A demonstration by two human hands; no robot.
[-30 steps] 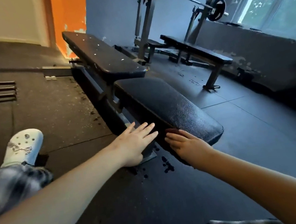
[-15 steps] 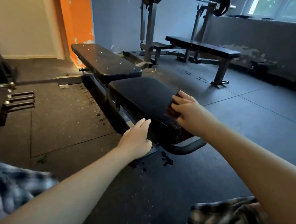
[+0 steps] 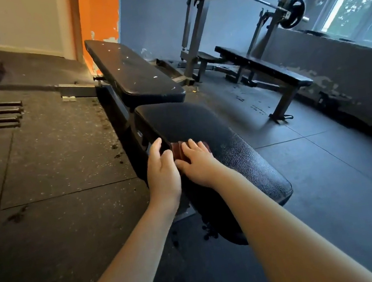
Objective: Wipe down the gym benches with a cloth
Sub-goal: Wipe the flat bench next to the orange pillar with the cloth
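Head view: right hand (image 3: 196,161) lies flat, fingers straight, pressing the cloth (image 3: 178,150).
Cloth: dark red, on the seat pad (image 3: 230,153), at its left edge.
Left hand (image 3: 161,171): fingers relaxed, resting against that edge.

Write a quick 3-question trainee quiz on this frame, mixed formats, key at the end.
1. True or false: the dark red cloth lies on the near bench's seat pad.
2. Which hand lies on top of the cloth? A. left B. right C. neither
3. Fill in: white specks dot the ___ pad.
Key: 1 true; 2 B, the right hand; 3 back pad.
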